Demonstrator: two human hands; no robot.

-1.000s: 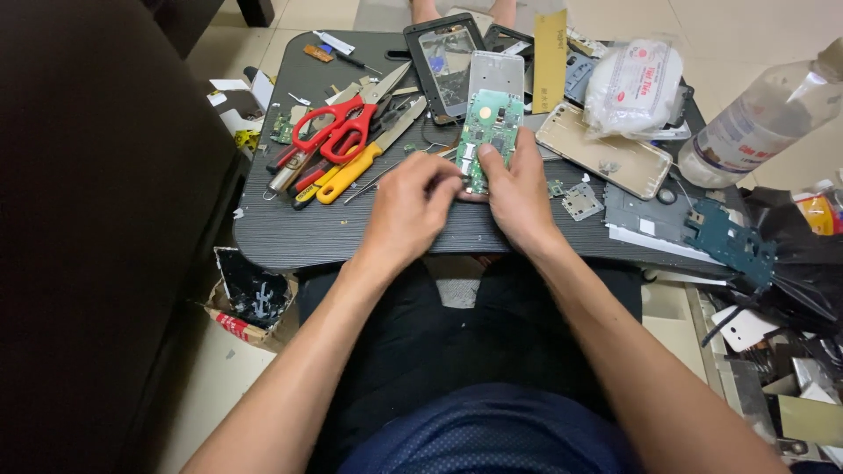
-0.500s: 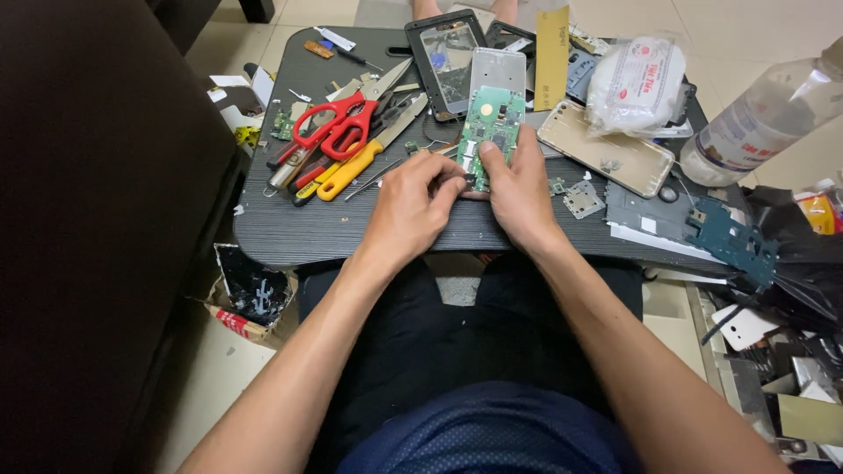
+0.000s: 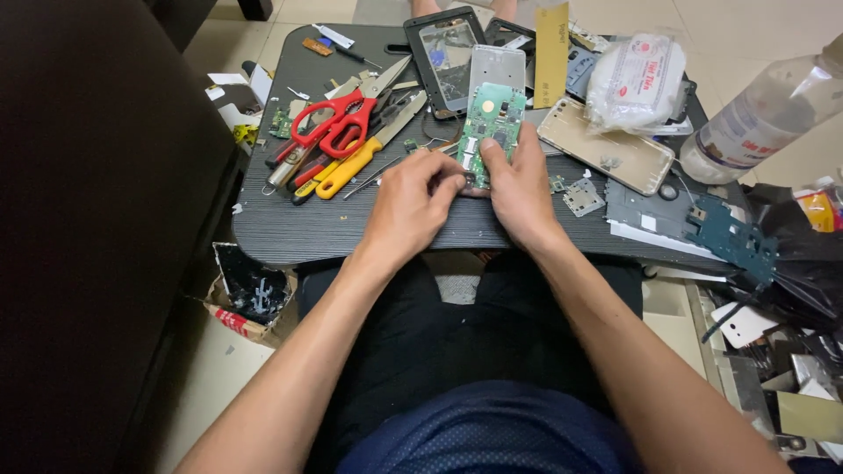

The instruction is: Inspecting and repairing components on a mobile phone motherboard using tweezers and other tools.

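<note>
- The green circuit board (image 3: 492, 123) is narrow and studded with small silver parts; it lies on the dark lap table (image 3: 290, 219).
- The right hand (image 3: 520, 189) pins its lower end, thumb on top.
- The left hand (image 3: 411, 204) curls at its lower edge; whether it grips is unclear.
- Red-handled scissors (image 3: 338, 123) lie to the left.

A small dark lap table (image 3: 290, 224) with a wood-grain top stands over a floor of pale beige tiles (image 3: 755, 26), lit evenly and softly. A large dark piece of furniture (image 3: 88, 219) fills the left side. A torn cardboard box (image 3: 250, 303) sits on the floor just beside the table's near left corner.
</note>
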